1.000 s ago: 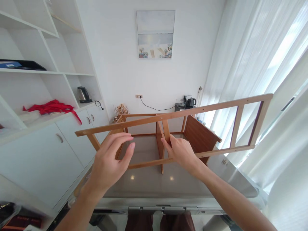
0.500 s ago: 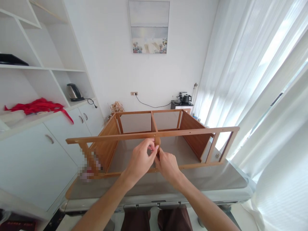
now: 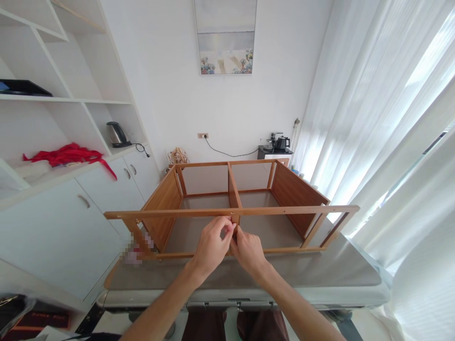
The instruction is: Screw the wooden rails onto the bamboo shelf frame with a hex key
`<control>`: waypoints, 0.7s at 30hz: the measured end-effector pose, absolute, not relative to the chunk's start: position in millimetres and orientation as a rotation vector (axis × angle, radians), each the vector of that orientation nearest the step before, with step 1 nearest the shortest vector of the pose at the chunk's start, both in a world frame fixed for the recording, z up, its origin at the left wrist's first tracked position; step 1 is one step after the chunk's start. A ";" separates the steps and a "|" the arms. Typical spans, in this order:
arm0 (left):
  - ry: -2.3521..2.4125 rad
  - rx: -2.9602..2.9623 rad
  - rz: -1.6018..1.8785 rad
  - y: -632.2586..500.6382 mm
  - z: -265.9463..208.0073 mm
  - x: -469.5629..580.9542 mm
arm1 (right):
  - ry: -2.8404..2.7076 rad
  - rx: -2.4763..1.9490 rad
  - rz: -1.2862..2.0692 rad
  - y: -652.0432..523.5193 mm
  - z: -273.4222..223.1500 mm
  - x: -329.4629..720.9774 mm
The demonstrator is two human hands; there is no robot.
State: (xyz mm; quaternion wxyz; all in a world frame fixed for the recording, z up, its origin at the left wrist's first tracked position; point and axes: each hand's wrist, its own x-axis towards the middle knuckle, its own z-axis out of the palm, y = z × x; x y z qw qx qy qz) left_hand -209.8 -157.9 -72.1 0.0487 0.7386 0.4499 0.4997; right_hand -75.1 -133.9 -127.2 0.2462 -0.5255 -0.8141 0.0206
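Note:
A wooden rack point(image 3: 192, 213) lies on the grey padded top point(image 3: 284, 272) before me, with a front ladder-like frame, two side boards and a middle board point(image 3: 233, 187). My left hand point(image 3: 214, 239) is closed, thumb and finger pinched at the front end of the middle board, just under the front rail. Slightly lower and to the right, my right hand point(image 3: 249, 251) has its curled fingers against the same end. The hands hide the lower part of this board and any small piece between the fingertips.
White cabinets point(image 3: 95, 227) and shelves line the left, holding a kettle point(image 3: 117, 134) and red cloth point(image 3: 69, 154). A black kettle point(image 3: 283, 143) stands on a small stand at the back. White curtains point(image 3: 373, 94) hang on the right.
The rack's front rail sits lower in view, its right end especially, and now runs nearly level. Both hands have stayed at the middle board's front end. The view has shifted slightly.

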 end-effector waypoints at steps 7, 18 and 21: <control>1.417 2.259 1.487 -150.6 -81.8 -206.0 | -2.248 -1.443 0.055 -125.7 -135.8 -71.8; 1.407 2.229 1.477 -146.1 -93.7 -197.2 | -2.218 -1.443 -0.040 -121.7 -145.8 -61.1; 1.408 2.222 1.474 -145.4 -94.2 -196.5 | -2.198 -1.449 -0.047 -121.9 -145.1 -60.6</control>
